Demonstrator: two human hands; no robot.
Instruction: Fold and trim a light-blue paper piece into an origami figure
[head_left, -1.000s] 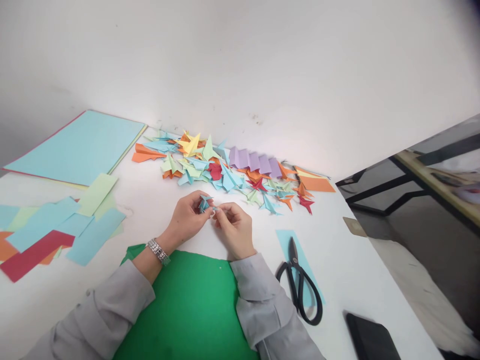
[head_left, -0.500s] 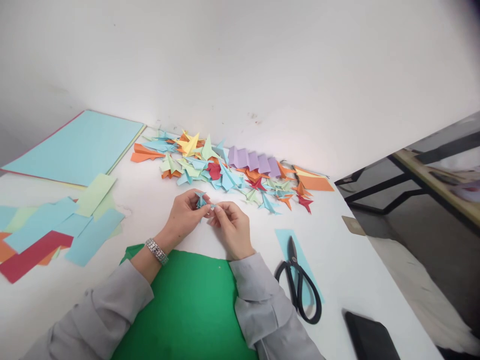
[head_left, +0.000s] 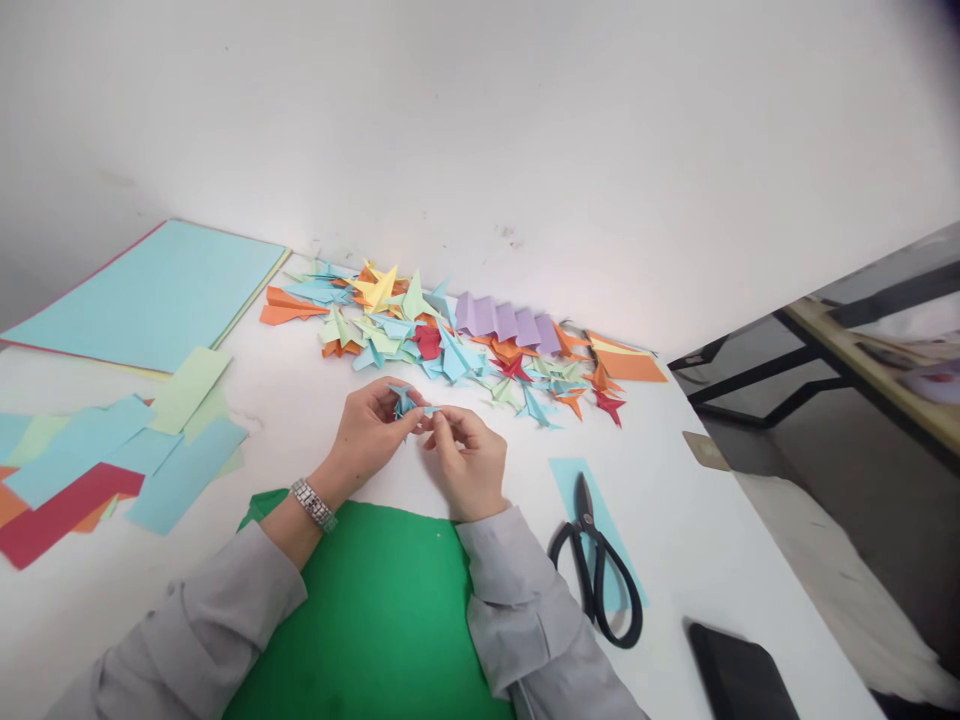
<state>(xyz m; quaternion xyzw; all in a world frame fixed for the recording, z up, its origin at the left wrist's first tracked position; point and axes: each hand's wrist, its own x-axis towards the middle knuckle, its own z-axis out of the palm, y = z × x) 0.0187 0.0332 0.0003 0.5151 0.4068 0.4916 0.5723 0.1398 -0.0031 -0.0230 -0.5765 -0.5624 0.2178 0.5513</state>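
A small folded blue paper (head_left: 403,402) is held between my two hands above the white table. My left hand (head_left: 365,432) grips its body between thumb and fingers. At its right end, my right hand (head_left: 471,457) pinches a thin pointed tip. Parts of the paper are hidden behind my left fingers. Just beyond my hands lies a pile of folded paper shapes (head_left: 457,355) in blue, green, orange, red and yellow, with a pleated purple paper (head_left: 508,323) at its back.
Loose paper strips (head_left: 82,455) and large blue sheets (head_left: 154,295) lie left. A green cloth (head_left: 375,610) is under my forearms. Black-handled scissors (head_left: 592,560) rest on a blue strip at right, near a black flat object (head_left: 742,675). Orange paper (head_left: 631,363) lies at the back right.
My right hand has moved slightly to the right, and more of the blue tip shows between my hands. My left hand has stayed nearly still.
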